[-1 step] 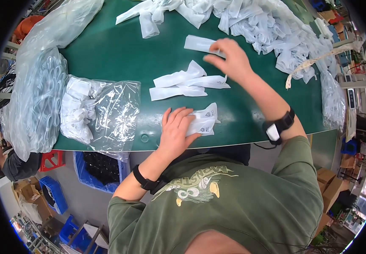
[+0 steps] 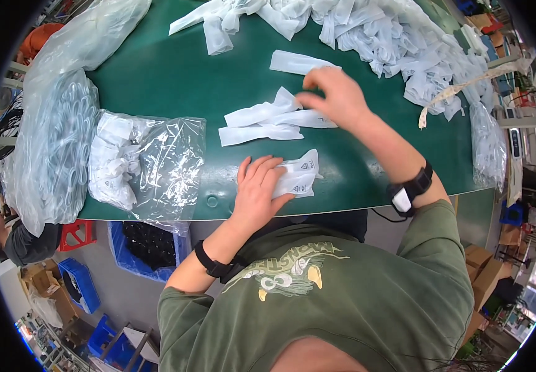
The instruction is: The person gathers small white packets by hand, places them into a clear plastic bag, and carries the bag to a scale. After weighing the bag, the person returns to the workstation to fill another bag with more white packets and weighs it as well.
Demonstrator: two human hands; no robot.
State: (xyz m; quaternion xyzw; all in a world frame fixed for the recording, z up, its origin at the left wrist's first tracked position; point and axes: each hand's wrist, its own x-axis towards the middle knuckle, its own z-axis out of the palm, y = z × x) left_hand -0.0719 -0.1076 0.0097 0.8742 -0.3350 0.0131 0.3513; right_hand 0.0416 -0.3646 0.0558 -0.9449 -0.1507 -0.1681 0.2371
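Observation:
My left hand (image 2: 257,189) lies flat, fingers stretched, over the left end of some small printed white plastic bags (image 2: 303,175) near the table's front edge. Their right part shows beyond the thumb. Farther forward, my right hand (image 2: 333,93) has its thumb apart from its bent, slightly blurred fingers, and nothing shows between them. Just beyond its fingers a folded white plastic bag (image 2: 296,62) lies alone on the table. Left of the hand several white bags (image 2: 268,121) overlap in a loose group, the right end of one reaching under or beside the wrist.
A large heap of white plastic bags (image 2: 386,40) covers the far right of the green table (image 2: 150,80). At left are a clear bag with white pieces inside (image 2: 116,164) and a long sack of looped pale bundles (image 2: 63,142). A blue lined bin (image 2: 147,248) stands below the edge.
My right hand has drawn back from the lone folded bag toward the overlapping bags, baring more of that folded bag. My left hand stays in place.

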